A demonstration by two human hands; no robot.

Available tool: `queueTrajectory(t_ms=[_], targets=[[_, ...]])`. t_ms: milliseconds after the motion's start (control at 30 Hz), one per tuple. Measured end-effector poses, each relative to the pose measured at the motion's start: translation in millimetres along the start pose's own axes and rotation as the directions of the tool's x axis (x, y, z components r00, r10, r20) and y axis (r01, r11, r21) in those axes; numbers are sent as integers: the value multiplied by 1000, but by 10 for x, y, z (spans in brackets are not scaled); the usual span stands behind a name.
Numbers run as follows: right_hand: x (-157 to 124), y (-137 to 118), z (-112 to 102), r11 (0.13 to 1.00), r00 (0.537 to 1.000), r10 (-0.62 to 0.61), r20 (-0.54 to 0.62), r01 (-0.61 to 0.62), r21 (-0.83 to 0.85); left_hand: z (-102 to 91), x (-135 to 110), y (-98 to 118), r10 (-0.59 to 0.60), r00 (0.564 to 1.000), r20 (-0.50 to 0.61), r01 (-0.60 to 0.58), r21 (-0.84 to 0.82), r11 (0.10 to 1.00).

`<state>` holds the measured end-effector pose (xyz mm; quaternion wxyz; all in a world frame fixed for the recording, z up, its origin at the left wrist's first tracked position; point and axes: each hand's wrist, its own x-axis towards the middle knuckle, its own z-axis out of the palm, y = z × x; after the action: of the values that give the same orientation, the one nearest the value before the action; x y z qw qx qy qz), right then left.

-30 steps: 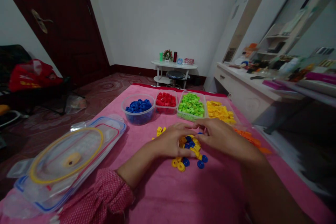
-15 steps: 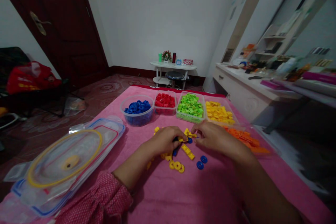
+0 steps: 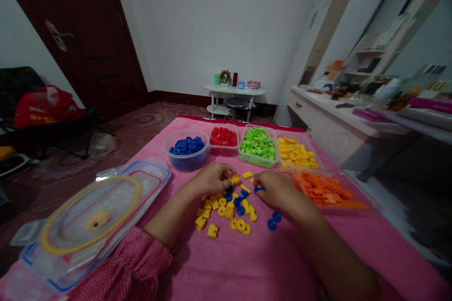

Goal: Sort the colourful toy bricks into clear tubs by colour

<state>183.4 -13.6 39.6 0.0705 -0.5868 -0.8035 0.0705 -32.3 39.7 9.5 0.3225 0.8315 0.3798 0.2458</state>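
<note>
The loose pieces, small yellow blocks mixed with blue rings, lie scattered midway across the pink-covered counter, between the hands I am guiding. My left hand rests at the scatter's far left edge, fingers curled and thumb beside a yellow block; from here I cannot tell whether they pinch it. My right hand bends over the opposite edge, fingertips down at a blue piece, and its grip is hidden from me too. I judge this low, two-sided stance keeps the scatter within reach of both.

Behind stand a round tub of blue, a red box and a green box; a yellow box and an orange box curve round to my right, probably to keep colours apart. The lids are stacked on the left, perhaps out of the way.

Compared with half a second ago, my left hand has shifted outward, baring many more yellow blocks. The hands stand wider apart, while the two outlying blue rings on the right lie much as they did.
</note>
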Motion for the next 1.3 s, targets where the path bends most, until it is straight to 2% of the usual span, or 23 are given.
queueTrajectory(t_ms=[167, 267, 367, 467, 533, 567, 633, 700, 767, 833, 900, 967, 1000, 1067, 1167, 1233, 1300], targets=[[22, 62, 84, 1000, 1000, -19, -10, 19, -7, -2, 22, 97, -51, 999, -8, 50, -132, 990], [52, 38, 26, 997, 996, -22, -86, 29, 77, 42, 36, 142, -94, 995, -21, 80, -355, 932], [72, -85, -94, 973, 978, 3, -210, 45, 224, 102, 43, 221, -205, 979, 16, 167, -644, 747], [69, -229, -175, 926, 944, -20, -328, 141, 350, 129, 33, 320, -283, 953, 109, 258, -783, 566], [64, -271, -190, 910, 928, -28, -370, 177, 374, 122, 23, 358, -289, 946, 149, 290, -791, 539], [63, -270, -190, 911, 926, -20, -376, 172, 375, 114, 20, 362, -286, 946, 153, 295, -772, 564], [65, -236, -191, 916, 926, 19, -377, 135, 377, 98, 23, 343, -271, 956, 116, 276, -678, 681], [69, -192, -197, 913, 927, 58, -370, 101, 396, 89, 35, 307, -242, 970, 33, 222, -531, 817], [73, -174, -203, 898, 929, 78, -362, 93, 431, 89, 51, 291, -225, 973, -53, 179, -446, 877], [73, -192, -200, 877, 930, 75, -361, 111, 468, 92, 58, 314, -242, 968, -62, 173, -532, 829], [73, -236, -186, 863, 925, 53, -375, 147, 483, 99, 52, 369, -247, 968, 42, 203, -708, 676], [72, -285, -171, 860, 913, 19, -408, 193, 473, 109, 36, 430, -201, 963, 180, 257, -833, 490], [70, -306, -166, 857, 908, 1, -419, 215, 469, 115, 26, 456, -175, 957, 232, 286, -864, 414], [64, -335, -169, 837, 905, -21, -424, 248, 488, 124, 10, 494, -165, 943, 290, 329, -889, 318], [54, -337, -201, 794, 899, 3, -438, 264, 547, 74, 4, 525, -226, 938, 264, 324, -900, 293], [52, -312, -227, 789, 881, 28, -472, 270, 551, -49, 15, 533, -272, 945, 184, 273, -901, 338], [58, -274, -235, 800, 870, 36, -491, 269, 536, -253, 33, 508, -315, 948, 41, 178, -889, 422]])
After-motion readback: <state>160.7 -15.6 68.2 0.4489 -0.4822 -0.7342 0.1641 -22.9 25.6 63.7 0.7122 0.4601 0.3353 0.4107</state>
